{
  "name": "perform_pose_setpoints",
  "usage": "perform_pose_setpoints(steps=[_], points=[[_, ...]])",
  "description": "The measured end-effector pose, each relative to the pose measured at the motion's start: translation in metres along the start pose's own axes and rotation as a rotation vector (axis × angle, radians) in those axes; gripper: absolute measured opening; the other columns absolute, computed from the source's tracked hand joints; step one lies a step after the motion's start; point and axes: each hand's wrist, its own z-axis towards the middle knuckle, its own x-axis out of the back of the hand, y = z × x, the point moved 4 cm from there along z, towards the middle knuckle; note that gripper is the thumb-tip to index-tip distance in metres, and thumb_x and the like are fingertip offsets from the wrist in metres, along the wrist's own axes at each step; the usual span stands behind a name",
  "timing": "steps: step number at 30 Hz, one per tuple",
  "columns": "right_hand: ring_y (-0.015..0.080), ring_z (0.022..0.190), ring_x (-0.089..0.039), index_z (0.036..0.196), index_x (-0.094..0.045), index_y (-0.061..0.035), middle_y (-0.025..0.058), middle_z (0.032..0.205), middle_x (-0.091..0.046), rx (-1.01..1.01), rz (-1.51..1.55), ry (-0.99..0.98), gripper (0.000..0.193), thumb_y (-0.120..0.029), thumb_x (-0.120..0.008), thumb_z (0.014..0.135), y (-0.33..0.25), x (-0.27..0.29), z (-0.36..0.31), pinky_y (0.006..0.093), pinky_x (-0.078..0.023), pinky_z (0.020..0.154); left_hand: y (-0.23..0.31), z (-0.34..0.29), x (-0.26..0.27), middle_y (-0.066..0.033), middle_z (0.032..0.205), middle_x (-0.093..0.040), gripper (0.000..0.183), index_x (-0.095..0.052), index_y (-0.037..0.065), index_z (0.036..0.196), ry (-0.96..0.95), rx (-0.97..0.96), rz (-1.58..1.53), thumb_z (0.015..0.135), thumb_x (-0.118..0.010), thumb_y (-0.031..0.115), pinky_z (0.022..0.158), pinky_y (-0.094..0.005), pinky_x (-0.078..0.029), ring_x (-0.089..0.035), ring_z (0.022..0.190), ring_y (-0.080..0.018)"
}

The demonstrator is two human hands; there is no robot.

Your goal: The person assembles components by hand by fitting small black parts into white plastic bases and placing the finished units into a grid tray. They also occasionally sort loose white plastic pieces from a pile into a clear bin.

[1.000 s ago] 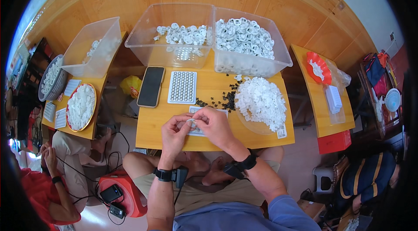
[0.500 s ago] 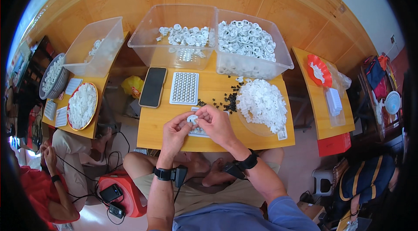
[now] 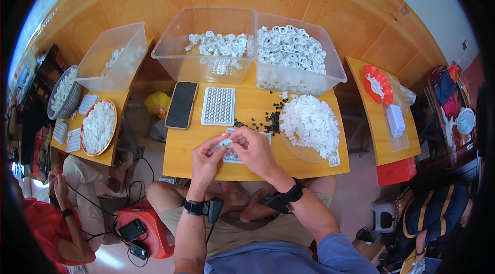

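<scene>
Close together over the table's front, my left hand and my right hand both pinch a small white plastic part. The part is turned edge-on, so little of its face shows. Beneath my hands lies a white tray of small round pieces, mostly covered by my fingers. Beyond them sits a second white tray with rows of round metallic pieces. Tiny black parts are scattered to the right of it, beside a heap of small white translucent pieces.
At the table's back stand two clear bins of white round parts. A dark phone lies left of the far tray. Side tables hold a plate of white pieces and a red dish. Other people sit left and right.
The white part has been tilted between my fingers, from showing its round face to lying nearly edge-on. My hands stay in almost the same place.
</scene>
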Motion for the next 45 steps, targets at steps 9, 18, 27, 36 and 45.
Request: perform_pose_setpoints(steps=[9,18,27,36,45], points=[[0.0104,0.078,-0.067,0.098,-0.062,0.0027,0.0093,0.086,-0.071,0.009,-0.054,0.019,0.012,0.002,-0.068,0.087,-0.005,0.003,0.001,0.0267,-0.056,0.071,0.009,0.001,-0.001,-0.0094,0.124,-0.061,0.026,-0.071,-0.001,0.115,-0.011,-0.148,0.141,0.091,-0.063,-0.009,0.093,-0.0259,-0.051,-0.061,0.111,-0.0149],[0.0117,0.076,-0.068,0.098,-0.063,0.0015,0.0101,0.086,-0.071,0.053,-0.107,0.042,0.013,0.002,-0.068,0.086,-0.01,0.004,-0.001,0.027,-0.056,0.069,0.012,0.001,-0.002,-0.0092,0.117,-0.06,0.026,-0.071,-0.001,0.112,-0.015,-0.146,0.188,0.088,-0.064,-0.01,0.092,-0.0268,-0.048,-0.058,0.107,-0.0168],[0.0147,0.075,-0.069,0.097,-0.062,0.0013,0.0117,0.085,-0.07,0.142,-0.122,0.041,0.012,0.002,-0.068,0.087,-0.012,-0.001,0.0,0.028,-0.056,0.065,0.014,0.003,-0.004,-0.0081,0.114,-0.059,0.021,-0.07,-0.005,0.11,-0.011,-0.146,0.089,0.092,-0.061,-0.009,0.086,-0.0249,-0.055,-0.064,0.099,-0.014],[0.0249,0.075,-0.069,0.093,-0.061,0.0002,0.0131,0.085,-0.066,0.187,-0.165,-0.01,0.011,-0.001,-0.068,0.086,-0.016,0.002,-0.004,0.0338,-0.055,0.064,0.009,0.002,-0.003,-0.0028,0.095,-0.06,0.023,-0.072,-0.004,0.109,-0.002,-0.086,0.059,0.089,-0.063,-0.012,0.079,-0.0222,-0.052,-0.061,0.086,-0.0085],[0.0327,0.075,-0.067,0.092,-0.063,-0.0022,0.016,0.084,-0.066,0.186,-0.326,-0.072,0.01,-0.005,-0.069,0.085,-0.016,0.002,0.003,0.0388,-0.052,0.065,0.001,0.004,0.005,0.0008,0.087,-0.056,0.024,-0.076,-0.002,0.1,0.075,-0.002,0.14,0.082,-0.066,-0.015,0.069,-0.02,-0.045,-0.052,0.075,-0.0067]])
